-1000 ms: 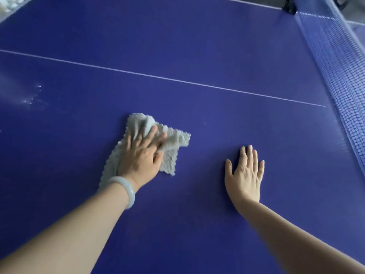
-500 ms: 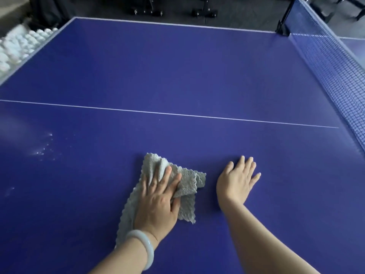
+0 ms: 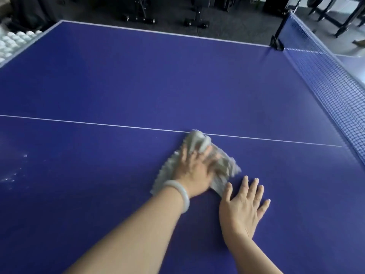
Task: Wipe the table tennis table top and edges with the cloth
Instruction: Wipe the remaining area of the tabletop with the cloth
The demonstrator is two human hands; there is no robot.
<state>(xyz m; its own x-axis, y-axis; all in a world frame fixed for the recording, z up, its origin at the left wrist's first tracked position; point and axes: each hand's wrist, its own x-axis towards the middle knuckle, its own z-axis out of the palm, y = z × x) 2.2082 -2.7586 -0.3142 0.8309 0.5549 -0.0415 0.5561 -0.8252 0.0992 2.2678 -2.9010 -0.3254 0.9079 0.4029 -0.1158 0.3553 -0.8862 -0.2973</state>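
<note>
The blue table tennis table (image 3: 138,76) fills the head view. My left hand (image 3: 194,171), with a pale bangle on its wrist, presses flat on a grey cloth (image 3: 225,165) just short of the white centre line (image 3: 79,122). The cloth is bunched up ahead of the fingertips and touches the line. This hand and the cloth are motion-blurred. My right hand (image 3: 244,206) lies flat on the table with fingers spread, right beside the cloth's near corner, holding nothing.
The net (image 3: 325,80) runs along the right side, clamped at the far corner. Pale specks and a smear (image 3: 15,171) mark the table at the left. White balls (image 3: 9,44) lie beyond the far-left edge. Dark gym equipment (image 3: 140,18) stands on the floor beyond the far edge.
My left hand has slid the cloth to the right and forward up to the centre line, close to my right hand. The view has tilted up, showing the far edge.
</note>
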